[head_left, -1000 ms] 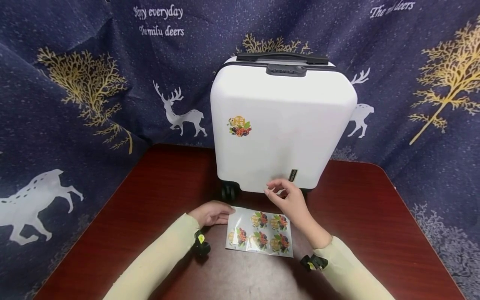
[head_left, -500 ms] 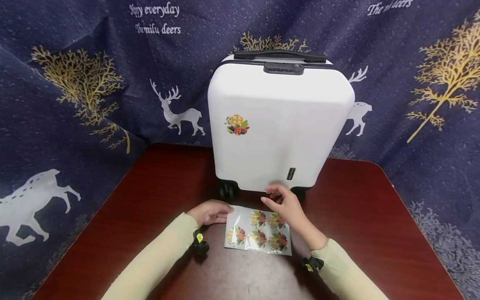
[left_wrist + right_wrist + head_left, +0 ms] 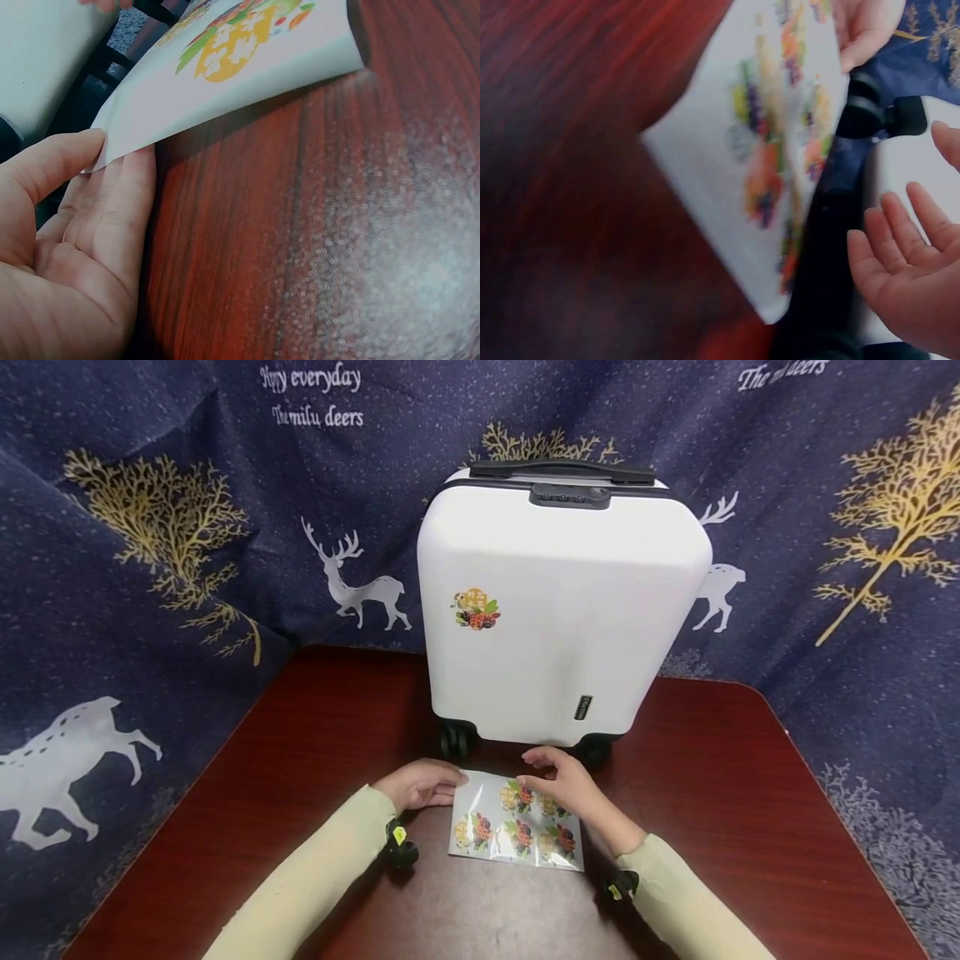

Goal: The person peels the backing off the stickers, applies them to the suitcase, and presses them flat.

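Note:
My left hand (image 3: 426, 783) pinches the upper left corner of a glossy sticker sheet (image 3: 477, 795), thumb on top and fingers beneath, as the left wrist view shows. Several fruit stickers with yellow lettering are printed on the sheet; its upper left spot is bare. In the left wrist view the near edge of the sheet (image 3: 142, 112) curves up off the table. My right hand (image 3: 568, 789) hovers at the sheet's upper right, overlapping a sticker there. Its fingers (image 3: 896, 232) are spread and loosely bent with nothing between them in the right wrist view.
A white suitcase (image 3: 555, 635) stands upright on its wheels just behind the hands, with one fruit sticker (image 3: 476, 610) on its upper left front. Under everything is a dark red wooden table (image 3: 352, 710). A blue deer-print cloth (image 3: 262, 568) hangs behind.
My right hand has come down and back from the suitcase's lower front to the sheet's upper right. The left hand keeps its pinch on the corner, and the sheet stays about where it was.

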Demonstrator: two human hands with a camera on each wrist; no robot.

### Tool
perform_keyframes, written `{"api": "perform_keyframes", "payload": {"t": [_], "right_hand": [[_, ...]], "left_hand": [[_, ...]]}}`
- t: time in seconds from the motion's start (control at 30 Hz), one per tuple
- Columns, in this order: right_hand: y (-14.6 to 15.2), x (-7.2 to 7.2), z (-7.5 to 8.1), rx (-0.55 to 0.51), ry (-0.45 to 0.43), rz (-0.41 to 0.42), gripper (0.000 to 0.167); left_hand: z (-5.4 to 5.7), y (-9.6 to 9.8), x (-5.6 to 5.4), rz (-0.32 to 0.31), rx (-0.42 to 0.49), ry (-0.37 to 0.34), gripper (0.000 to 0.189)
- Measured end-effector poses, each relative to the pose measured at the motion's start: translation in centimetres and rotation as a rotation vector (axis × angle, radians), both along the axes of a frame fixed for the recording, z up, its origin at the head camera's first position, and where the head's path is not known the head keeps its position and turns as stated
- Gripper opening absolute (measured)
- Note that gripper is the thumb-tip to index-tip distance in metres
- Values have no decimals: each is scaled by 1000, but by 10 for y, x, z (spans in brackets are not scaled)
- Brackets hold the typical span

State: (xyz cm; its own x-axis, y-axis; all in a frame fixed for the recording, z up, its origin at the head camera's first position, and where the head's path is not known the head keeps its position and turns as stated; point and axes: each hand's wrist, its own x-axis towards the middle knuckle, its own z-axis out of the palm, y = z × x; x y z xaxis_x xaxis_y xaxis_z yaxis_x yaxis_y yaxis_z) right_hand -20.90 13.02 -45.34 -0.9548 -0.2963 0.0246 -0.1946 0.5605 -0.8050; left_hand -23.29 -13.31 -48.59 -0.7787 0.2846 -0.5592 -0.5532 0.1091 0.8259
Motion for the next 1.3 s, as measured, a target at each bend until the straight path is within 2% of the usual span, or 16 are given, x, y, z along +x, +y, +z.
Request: {"api": "perform_keyframes", "payload": {"t": [0.23,0.4,0.57,0.73,0.93,1.1,1.3], "right_hand": [[5,-10,-14,10,-33,53,36],[8,-17,-19,40,-36,115,36],[9,-21,-23,67,-43,144,36],[5,-23,-21,95,-71,151,32],[1,-25,-20,105,-66,159,25],[1,-25,-20,93,-68,145,21],[2,-25,-21,77,-89,120,19]], "left_hand": [[0,1,-1,6,9,-12,29],[0,3,-2,11,1,-17,29],[0,2,-2,6,7,-19,30],[0,0,-1,-5,23,-16,33],[0,-4,0,-6,37,-8,36],[-1,-5,-1,-4,43,-15,29],[1,-6,-2,-74,76,-16,13]]}}
